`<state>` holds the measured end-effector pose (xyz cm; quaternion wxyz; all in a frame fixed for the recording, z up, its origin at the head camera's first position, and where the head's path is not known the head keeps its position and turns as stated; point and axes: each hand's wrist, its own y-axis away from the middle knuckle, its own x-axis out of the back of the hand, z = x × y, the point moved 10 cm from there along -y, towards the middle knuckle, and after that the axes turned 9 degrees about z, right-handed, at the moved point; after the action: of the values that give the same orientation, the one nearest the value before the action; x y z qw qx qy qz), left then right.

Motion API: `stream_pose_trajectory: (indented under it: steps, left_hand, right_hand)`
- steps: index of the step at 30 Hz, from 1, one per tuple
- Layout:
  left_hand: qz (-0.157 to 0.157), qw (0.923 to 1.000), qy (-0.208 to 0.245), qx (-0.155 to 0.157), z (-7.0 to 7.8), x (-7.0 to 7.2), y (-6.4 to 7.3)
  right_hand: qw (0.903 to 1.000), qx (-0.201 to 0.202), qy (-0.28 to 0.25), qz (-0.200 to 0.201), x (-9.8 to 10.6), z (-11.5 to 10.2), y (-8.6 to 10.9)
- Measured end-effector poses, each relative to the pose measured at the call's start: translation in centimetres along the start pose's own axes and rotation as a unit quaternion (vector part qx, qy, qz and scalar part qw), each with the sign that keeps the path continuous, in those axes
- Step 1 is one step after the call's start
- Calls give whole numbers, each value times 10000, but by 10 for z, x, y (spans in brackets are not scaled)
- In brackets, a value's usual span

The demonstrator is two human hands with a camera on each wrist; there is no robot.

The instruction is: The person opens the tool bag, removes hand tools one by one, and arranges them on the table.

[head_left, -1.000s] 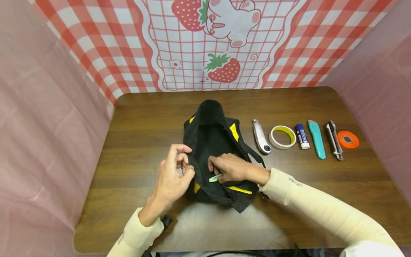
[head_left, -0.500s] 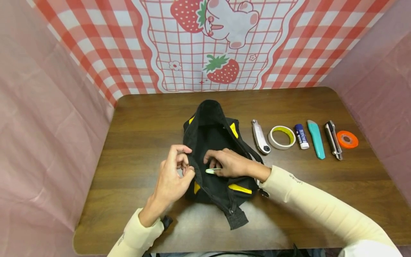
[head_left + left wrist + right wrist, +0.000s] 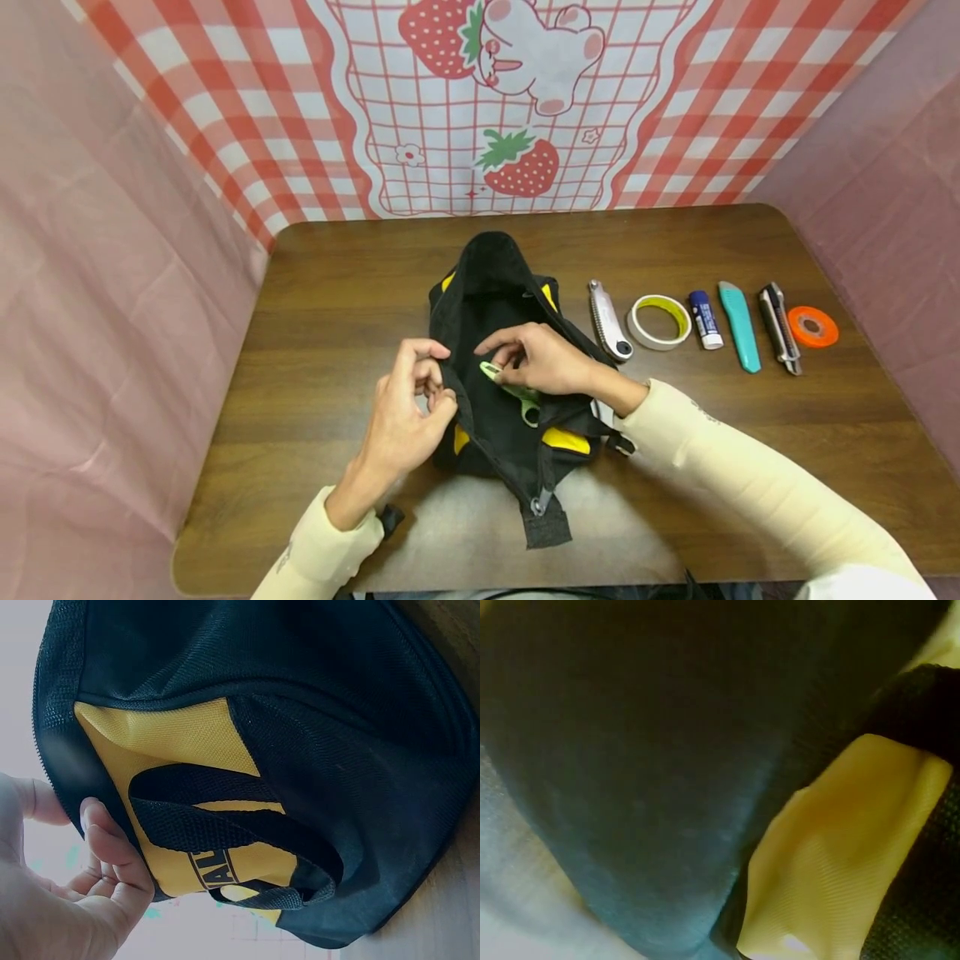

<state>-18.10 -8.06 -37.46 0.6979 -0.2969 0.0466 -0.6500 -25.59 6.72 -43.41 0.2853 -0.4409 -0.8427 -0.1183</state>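
Observation:
A black tool bag (image 3: 487,433) with yellow panels lies unzipped in the middle of the table. My left hand (image 3: 408,412) pinches the left rim of its opening. In the left wrist view, the fingers (image 3: 112,859) curl against the zip edge beside a yellow panel (image 3: 172,739) and black strap loops. Over the opening, my right hand (image 3: 547,358) holds a slim light-green tool (image 3: 530,412) with a hole at each visible end. My fingers cover its middle, so its kind is unclear. Dark and yellow fabric (image 3: 840,855) fills the right wrist view, where that hand is unseen.
To the bag's right lie a grey-white cutter (image 3: 610,321), a tape roll (image 3: 643,337), a glue stick (image 3: 705,319), a teal cutter (image 3: 739,325), a black-and-silver cutter (image 3: 780,329) and an orange tape spool (image 3: 817,337). A checked cloth (image 3: 277,100) hangs behind the table.
My right hand has risen out of the bag's opening, bringing more of the green tool into sight. The bag's front zip flap has swung left and towards me. My left hand has stayed put.

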Motion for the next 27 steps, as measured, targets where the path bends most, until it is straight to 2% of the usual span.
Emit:
stream_pose_trajectory:
  steps: [10,15,20,27]
  left_hand:
    - [-25,10000,-15,55,-1,-2,0]
    - [-31,10000,-19,45,-1,-2,0]
    - [-32,10000,1,45,-1,-3,0]
    - [-11,10000,71,31,0,-2,-1]
  right_hand:
    - [9984,70,261,496,19,-8,1]
    - [9960,-17,-301,846,30,-13,4]
    - [9870,7,-963,1283,42,-22,9]
    - [9753,8,-1331,1762,58,-32,18]
